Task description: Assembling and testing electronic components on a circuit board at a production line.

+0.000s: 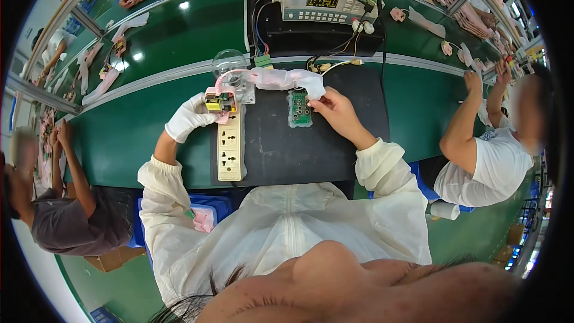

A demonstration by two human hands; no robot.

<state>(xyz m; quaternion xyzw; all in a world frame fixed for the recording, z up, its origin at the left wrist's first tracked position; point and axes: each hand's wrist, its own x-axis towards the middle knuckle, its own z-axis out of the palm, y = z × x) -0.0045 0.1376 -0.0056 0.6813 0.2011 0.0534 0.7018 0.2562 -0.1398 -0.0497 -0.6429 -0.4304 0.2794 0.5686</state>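
Yellow-and-black circuit board [220, 101] sat over the cream rectangular power strip [231, 158], pinched in the white-gloved left hand [190, 119], likely for steadiness; the bare right hand [339, 115] had fingertips bunched between the translucent white sleeve [275, 79] and green button board [300, 110], their exact grip unclear.

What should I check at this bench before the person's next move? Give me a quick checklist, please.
1. Circuit module in the left hand: ok, the fingers are at its side and appear to hold it.
2. Both hands gloved: not ok, if that is wanted; the right hand is bare.
3. Green button board on the black mat: ok.
4. Right fingertips touching the board or the wrapped bundle: cannot tell.
5. Bench instrument's screen lit: ok.
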